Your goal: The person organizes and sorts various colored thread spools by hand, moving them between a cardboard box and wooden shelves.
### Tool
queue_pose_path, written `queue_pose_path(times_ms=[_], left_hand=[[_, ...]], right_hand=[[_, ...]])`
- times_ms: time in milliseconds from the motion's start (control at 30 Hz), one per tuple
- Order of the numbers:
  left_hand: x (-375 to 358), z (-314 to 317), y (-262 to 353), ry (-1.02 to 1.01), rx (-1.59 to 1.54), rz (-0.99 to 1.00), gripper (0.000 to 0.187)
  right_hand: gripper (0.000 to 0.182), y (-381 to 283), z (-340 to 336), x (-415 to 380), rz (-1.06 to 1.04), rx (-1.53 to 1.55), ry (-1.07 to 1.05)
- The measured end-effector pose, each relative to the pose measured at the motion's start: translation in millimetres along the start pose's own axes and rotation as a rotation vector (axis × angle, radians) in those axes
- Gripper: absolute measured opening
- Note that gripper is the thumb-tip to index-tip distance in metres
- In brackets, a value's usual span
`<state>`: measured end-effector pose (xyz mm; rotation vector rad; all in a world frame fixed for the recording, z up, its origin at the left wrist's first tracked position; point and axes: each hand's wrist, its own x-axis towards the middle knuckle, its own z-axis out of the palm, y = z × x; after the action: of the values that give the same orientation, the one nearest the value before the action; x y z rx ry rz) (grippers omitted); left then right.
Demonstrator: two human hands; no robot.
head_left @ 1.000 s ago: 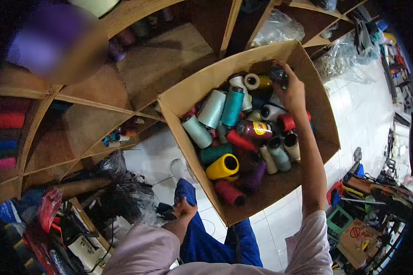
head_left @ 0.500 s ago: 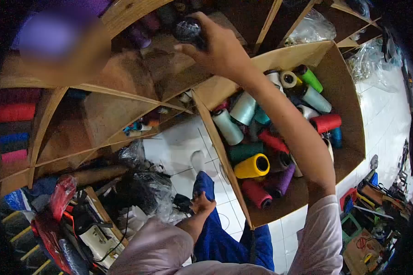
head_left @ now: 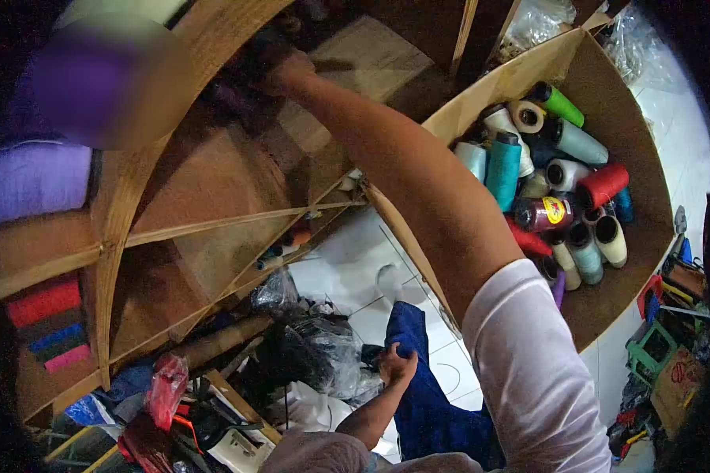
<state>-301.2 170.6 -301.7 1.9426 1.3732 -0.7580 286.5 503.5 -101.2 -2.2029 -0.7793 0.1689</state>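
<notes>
My right hand [head_left: 286, 71] reaches deep into a shadowed compartment of the wooden shelf [head_left: 114, 236]. A dark shape, seemingly the black thread spool [head_left: 262, 49], is at its fingers, which shadow largely hides. Dim purple spools sit just below it. My left hand [head_left: 397, 365] lies on the knee of my blue trousers [head_left: 418, 402], fingers apart and nothing in them. Right of my right arm stands a cardboard box [head_left: 647, 236] with several thread cones, among them a teal cone [head_left: 502, 169], a red cone [head_left: 603, 185] and a maroon cone [head_left: 538, 213].
Large purple spools [head_left: 35, 183] fill a shelf section at left, with red thread [head_left: 46, 301] below. Plastic bags [head_left: 323, 355] lie on the floor under the shelf. Tools and a green frame [head_left: 651, 355] lie at the right on white tiles [head_left: 371, 296].
My right hand, with the black spool, has moved left and deeper into the shelf. The view has shifted, so the box appears further right. My left hand stays on the knee.
</notes>
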Motion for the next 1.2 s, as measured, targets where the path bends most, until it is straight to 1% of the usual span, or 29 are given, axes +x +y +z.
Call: queue_pose_path(times_ms=[33, 67, 100, 133, 167, 233, 267, 333, 400, 533, 600, 633, 700, 733, 767, 800, 833, 867, 900, 967, 1000, 1033, 1067, 1100, 1133, 1167, 1200], left_hand=[[-14.2, -20.1, 17.0, -0.061, 0.065, -0.07, 0.058], [-12.0, -2.7, -2.1, -0.074, 0.069, -0.086, 0.058], [5.5, 32.3, -31.7, -0.085, 0.112, -0.103, 0.058], [-15.0, -10.4, 16.3, -0.059, 0.128, -0.134, 0.058], [-40.5, -67.9, 79.6, -0.033, 0.143, -0.166, 0.057], [-35.0, -56.1, 67.4, -0.045, 0.172, -0.165, 0.057], [-32.1, -50.5, 64.2, -0.053, 0.2, -0.158, 0.057], [-33.3, -62.6, 71.8, -0.081, 0.176, -0.166, 0.057], [-35.7, -62.2, 70.4, -0.118, 0.16, -0.173, 0.058], [-37.6, -26.6, 37.2, 0.383, 0.093, 0.224, 0.06], [-40.5, -25.7, 36.5, 0.513, 0.069, 0.318, 0.06], [-46.0, -29.5, 39.0, 0.457, 0.066, 0.268, 0.061], [-47.2, -38.9, 47.4, 0.397, 0.06, 0.214, 0.061], [-39.7, -45.5, 54.9, 0.176, 0.105, 0.031, 0.061], [-34.4, -51.4, 61.7, -0.046, 0.151, -0.15, 0.061], [-35.7, -60.0, 70.6, -0.053, 0.152, -0.147, 0.061], [-39.7, -70.4, 81.9, -0.074, 0.145, -0.167, 0.061], [-41.5, -75.5, 87.9, -0.096, 0.14, -0.184, 0.061], [-37.8, -67.5, 81.8, -0.064, 0.156, -0.15, 0.059], [-39.1, -58.5, 78.2, -0.043, 0.17, -0.116, 0.057], [-38.5, -62.3, 82.2, -0.042, 0.171, -0.112, 0.056], [-41.4, -63.9, 87.6, -0.023, 0.233, -0.102, 0.056], [-44.3, -58.2, 85.3, 0.011, 0.217, -0.113, 0.054], [-25.9, -20.6, 45.7, 0.015, 0.176, -0.101, 0.054], [-9.2, 11.5, 16.6, 0.019, 0.137, -0.093, 0.054], [-24.7, -9.6, 44.6, -0.001, 0.172, -0.118, 0.053], [-45.1, -38.2, 78.2, -0.018, 0.207, -0.147, 0.053]], right_hand=[[0.062, 3.3, 6.9, 2.9, -0.038, 0.018, 0.051], [0.055, -1.0, 0.2, 2.2, -0.017, -0.012, 0.004], [0.051, 2.4, 5.8, 5.9, -0.012, -0.028, -0.02], [0.047, 6.0, 11.9, 10.0, -0.007, -0.043, -0.043], [0.042, 25.5, 35.3, 21.6, -0.021, 0.131, -0.009], [0.037, 27.5, 33.8, 18.1, -0.029, 0.3, 0.025], [0.033, 25.1, 32.6, 19.6, 0.062, 0.119, -0.051], [0.029, 9.2, 10.6, 9.9, 0.151, -0.066, -0.125], [0.024, 4.4, -8.1, -3.9, 0.262, 0.0, -0.117], [0.021, 6.8, -6.4, -6.3, 0.207, -0.122, -0.047], [0.021, 7.9, -0.2, 0.1, 0.188, -0.063, -0.074], [0.021, 7.0, 0.8, -1.1, 0.185, -0.065, -0.077], [0.029, 5.0, 2.8, -7.5, 0.119, -0.098, -0.015], [0.029, 7.7, 6.3, -6.0, 0.122, -0.101, -0.019], [0.035, 10.2, 9.2, -3.2, 0.096, -0.113, -0.044], [0.041, 13.2, 11.2, -1.1, 0.07, -0.127, -0.067], [0.041, 6.9, -0.6, -5.8, 0.075, -0.135, -0.065], [0.045, -1.3, -13.0, -9.4, 0.113, -0.163, -0.182], [0.05, -9.2, -27.9, -16.8, 0.156, -0.193, -0.297], [0.049, -23.3, -38.6, -28.6, 0.165, -0.152, -0.27], [0.052, -25.5, -33.4, -28.4, 0.07, -0.224, -0.278], [0.055, -29.1, -46.3, -36.2, -0.029, -0.301, -0.287], [0.055, -33.6, -62.8, -41.1, 0.0, -0.266, -0.355], [0.056, -47.6, -92.3, -56.6, 0.026, -0.229, -0.421], [0.054, -50.8, -123.3, -72.9, -0.101, -0.222, -0.507], [0.052, -51.2, -153.2, -92.7, -0.227, -0.211, -0.593], [0.046, -51.0, -171.3, -120.2, -0.249, -0.136, -0.496]])
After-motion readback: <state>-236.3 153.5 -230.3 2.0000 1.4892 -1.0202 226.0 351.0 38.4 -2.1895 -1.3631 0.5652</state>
